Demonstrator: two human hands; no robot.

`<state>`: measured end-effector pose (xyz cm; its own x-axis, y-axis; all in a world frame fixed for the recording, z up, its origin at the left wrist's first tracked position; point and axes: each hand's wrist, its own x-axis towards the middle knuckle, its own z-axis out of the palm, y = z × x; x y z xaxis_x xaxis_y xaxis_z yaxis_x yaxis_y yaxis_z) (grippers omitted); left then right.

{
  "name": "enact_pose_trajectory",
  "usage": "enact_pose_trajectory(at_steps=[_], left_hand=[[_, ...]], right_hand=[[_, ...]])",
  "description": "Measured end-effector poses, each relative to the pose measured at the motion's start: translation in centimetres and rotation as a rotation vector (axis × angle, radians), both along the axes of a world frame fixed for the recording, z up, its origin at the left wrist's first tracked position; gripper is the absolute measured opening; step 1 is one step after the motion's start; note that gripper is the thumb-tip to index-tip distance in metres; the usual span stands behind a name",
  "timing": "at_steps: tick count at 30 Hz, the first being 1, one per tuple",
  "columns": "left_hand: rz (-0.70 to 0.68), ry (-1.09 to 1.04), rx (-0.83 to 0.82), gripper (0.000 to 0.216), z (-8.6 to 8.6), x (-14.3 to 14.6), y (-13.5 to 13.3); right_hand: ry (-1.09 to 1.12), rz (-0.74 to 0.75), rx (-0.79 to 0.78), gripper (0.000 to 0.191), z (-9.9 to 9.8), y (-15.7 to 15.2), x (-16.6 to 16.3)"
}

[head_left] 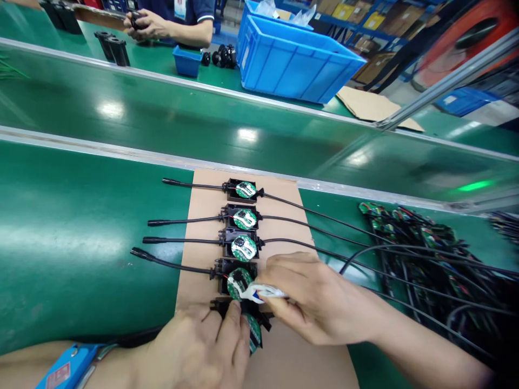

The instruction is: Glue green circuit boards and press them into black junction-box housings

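Note:
My right hand (308,297) grips a white glue tube (270,292), its nozzle at the round green circuit board (238,282) in the fourth black box from the far end. My left hand (203,346) is closed on the nearest black plastic housing (221,307), its fingers pressed together and partly covering it. A green circuit board (253,332) shows beside those fingertips. Beyond are three more open boxes, their boards bearing white paste; the farthest board (245,189) lies near the rail. Black cables run out of the boxes on both sides.
The boxes lie on a cardboard sheet (284,351) on the green bench (81,216). A pile of cabled circuit boards (430,243) is at right. Past the metal rail (121,151), a blue crate (295,65) stands on another bench, where a co-worker's hands (150,26) hold a black part.

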<state>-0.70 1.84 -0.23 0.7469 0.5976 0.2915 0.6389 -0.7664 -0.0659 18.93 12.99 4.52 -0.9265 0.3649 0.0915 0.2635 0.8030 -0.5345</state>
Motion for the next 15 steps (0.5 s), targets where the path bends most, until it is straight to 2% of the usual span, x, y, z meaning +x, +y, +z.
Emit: enact_pose_trajectory(at_steps=[8,15], left_hand=[[-0.028,-0.145,0.037,0.030,-1.2,0.1,0.1],[-0.031,-0.127,0.020,0.031,-1.0,0.0,0.2]], right_hand=[[-0.026,-0.038,-0.009,0.019,-0.2,-0.1,1.1],[-0.032,-0.028,0.058,0.017,-0.5,0.6,1.0]])
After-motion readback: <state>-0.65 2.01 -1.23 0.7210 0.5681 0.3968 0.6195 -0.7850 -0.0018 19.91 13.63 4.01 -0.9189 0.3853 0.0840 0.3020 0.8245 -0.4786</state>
